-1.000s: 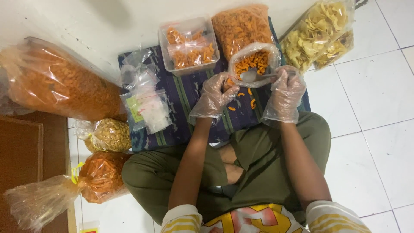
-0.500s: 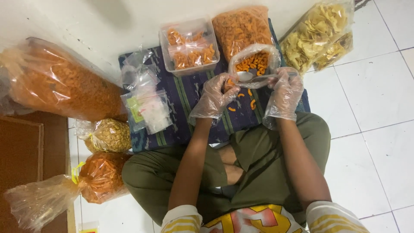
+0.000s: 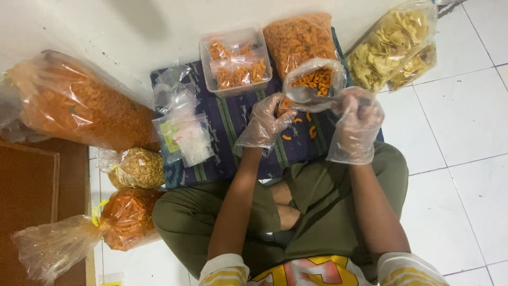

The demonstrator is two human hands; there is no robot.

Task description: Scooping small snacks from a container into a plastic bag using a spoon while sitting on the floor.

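Spoon (image 3: 312, 96) in right hand (image 3: 355, 124) (gloved, raised)

We see a bright, even light, the kind that comes from a lamp up above. The white tiled floor (image 3: 460, 122) glows pale and looks a little washed out at three o'clock. A soft grey shadow sits on the white wall (image 3: 132, 16) at twelve o'clock. Small white shines show on the big clear plastic bag of orange snacks (image 3: 79, 103) at nine o'clock and on the clear bag of yellow chips (image 3: 394, 45) at one o'clock. The right hand (image 3: 355, 124) in its thin clear glove looks smeared and blurry. The left hand (image 3: 263, 121) in its glove is sharper. The whole picture is a bit soft and grainy. Lines near the edges bend a little.
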